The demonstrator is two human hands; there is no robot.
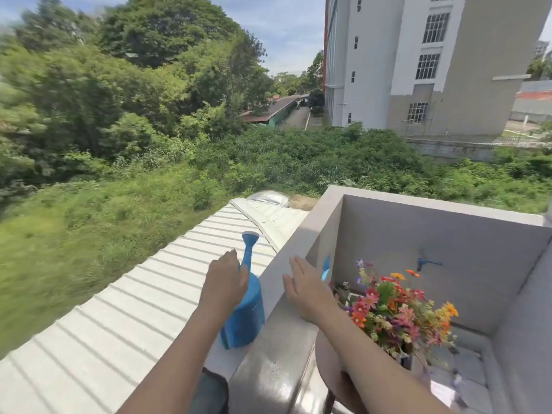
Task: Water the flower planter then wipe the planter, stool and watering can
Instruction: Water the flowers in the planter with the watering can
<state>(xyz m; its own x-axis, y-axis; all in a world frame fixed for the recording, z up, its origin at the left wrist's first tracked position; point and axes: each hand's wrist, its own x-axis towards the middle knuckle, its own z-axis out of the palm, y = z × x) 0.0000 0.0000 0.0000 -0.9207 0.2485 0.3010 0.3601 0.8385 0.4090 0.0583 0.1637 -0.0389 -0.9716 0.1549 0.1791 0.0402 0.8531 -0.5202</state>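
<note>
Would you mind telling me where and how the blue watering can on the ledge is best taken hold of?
Take the watering can at its top, behind the spout, coming from above on the near side. It stands upright on the ledge with the spout slanting up and away. The left hand covers that spot, hiding any handle.

The watering can [243, 312] is smooth blue plastic with a slight sheen. The wall [388, 234] on the right is pale painted plaster, matt. The near rail [268, 380] shines like polished metal. On the left, the roof [143, 297] is ribbed white sheeting, matt. The far tap [425, 263] looks like blue plastic.
</note>
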